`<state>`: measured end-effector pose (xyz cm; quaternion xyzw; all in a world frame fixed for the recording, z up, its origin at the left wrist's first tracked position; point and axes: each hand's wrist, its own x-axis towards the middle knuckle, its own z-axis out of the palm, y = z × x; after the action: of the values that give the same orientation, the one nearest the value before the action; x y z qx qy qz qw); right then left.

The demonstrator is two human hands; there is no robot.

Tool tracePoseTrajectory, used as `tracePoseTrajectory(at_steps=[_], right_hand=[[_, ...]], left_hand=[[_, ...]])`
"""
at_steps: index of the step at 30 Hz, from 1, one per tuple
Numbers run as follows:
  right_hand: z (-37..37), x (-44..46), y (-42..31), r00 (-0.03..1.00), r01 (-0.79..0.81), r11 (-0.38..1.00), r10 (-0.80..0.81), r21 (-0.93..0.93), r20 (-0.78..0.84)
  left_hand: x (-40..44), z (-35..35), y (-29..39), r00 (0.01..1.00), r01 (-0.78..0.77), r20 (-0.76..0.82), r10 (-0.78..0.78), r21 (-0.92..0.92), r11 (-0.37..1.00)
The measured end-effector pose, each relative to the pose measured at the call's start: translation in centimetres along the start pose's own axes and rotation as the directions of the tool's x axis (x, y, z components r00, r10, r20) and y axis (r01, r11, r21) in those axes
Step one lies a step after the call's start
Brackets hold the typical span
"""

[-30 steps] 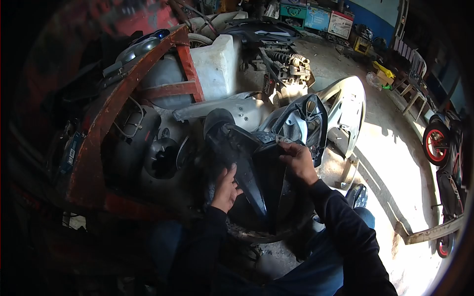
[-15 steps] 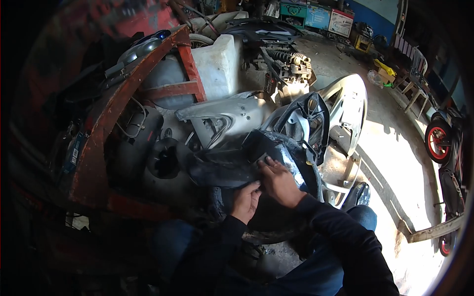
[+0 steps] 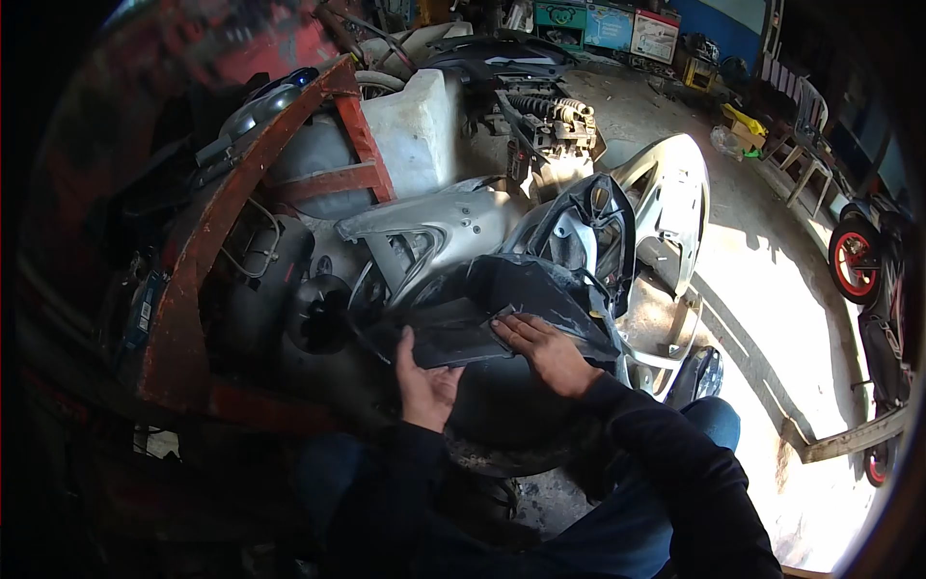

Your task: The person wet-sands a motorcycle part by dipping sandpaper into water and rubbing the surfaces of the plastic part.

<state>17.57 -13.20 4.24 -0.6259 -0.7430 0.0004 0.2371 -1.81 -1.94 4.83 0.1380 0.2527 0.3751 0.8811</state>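
While a dark, elongated plastic panel (image 3: 444, 333) lay under the extended fingers of the right hand (image 3: 555, 359), the left hand (image 3: 427, 394) supported its near edge — both grips indeterminable, handling unfinished.

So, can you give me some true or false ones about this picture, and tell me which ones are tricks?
1. The right hand and the left hand are both at the dark panel. True.
2. Both hands wear thick gloves. False: they are bare.
3. A wheel at the right side of the picture has a red rim. True.
4. The whole place is in shade. False: bright sunlight falls on the floor at the right.
5. The right hand is lifted high above the person's head. False: it is low, with its fingers down at the panel.
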Motion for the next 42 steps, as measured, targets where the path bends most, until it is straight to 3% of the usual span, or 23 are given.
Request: tracePoseTrajectory(at_steps=[3,5,7,8,12,15,21,28,34,36,42], right_hand=[[0.0,0.2,0.1,0.999,0.050,0.999,-0.050,0.012,0.008],[0.1,0.2,0.8,0.998,0.063,0.998,-0.063,0.003,-0.005],[-0.3,0.0,1.8,0.996,0.093,0.996,-0.093,0.011,0.006],[-0.3,-0.2,2.2,0.996,0.087,0.996,-0.087,0.017,0.018],[0.4,-0.7,2.7,0.996,0.086,0.996,-0.086,0.017,0.000],[0.4,-1.0,2.6,0.994,0.072,0.995,-0.078,-0.072,-0.083],[-0.6,-0.3,2.0,0.964,0.023,0.985,-0.067,-0.170,-0.259],[-4.2,1.3,-0.8,0.931,0.035,0.998,-0.052,-0.054,-0.361],[-7.2,1.8,-2.4,0.885,0.036,0.996,-0.069,-0.081,-0.460],[-7.6,2.1,-2.4,0.870,0.057,0.995,-0.089,-0.081,-0.485],[-8.8,2.3,-2.6,0.859,0.041,0.994,-0.084,-0.097,-0.505]], left_hand=[[-1.5,-0.1,2.6,0.995,-0.098,-0.019,0.098,-0.030,0.995],[-2.1,-0.7,4.0,0.996,-0.086,0.010,0.086,-0.014,0.996],[-3.9,0.8,5.4,1.000,0.029,-0.009,-0.030,-0.053,0.998],[-3.8,0.7,6.3,0.977,0.094,-0.188,-0.097,-0.026,0.995],[-2.5,-3.5,6.8,0.986,0.156,-0.080,-0.146,0.134,0.979],[-3.0,-4.2,6.6,0.968,0.180,-0.201,-0.153,0.125,0.976],[-7.6,0.2,6.2,0.995,0.052,-0.095,-0.031,0.224,0.973],[-10.2,0.7,7.1,0.990,0.046,-0.142,-0.015,0.214,0.976],[-12.9,4.8,8.0,0.999,0.007,0.030,-0.010,0.109,0.994],[-12.7,3.7,8.5,0.983,0.089,0.152,-0.108,0.122,0.988],[-13.2,4.7,7.8,0.979,0.038,0.196,-0.057,0.101,0.994]])
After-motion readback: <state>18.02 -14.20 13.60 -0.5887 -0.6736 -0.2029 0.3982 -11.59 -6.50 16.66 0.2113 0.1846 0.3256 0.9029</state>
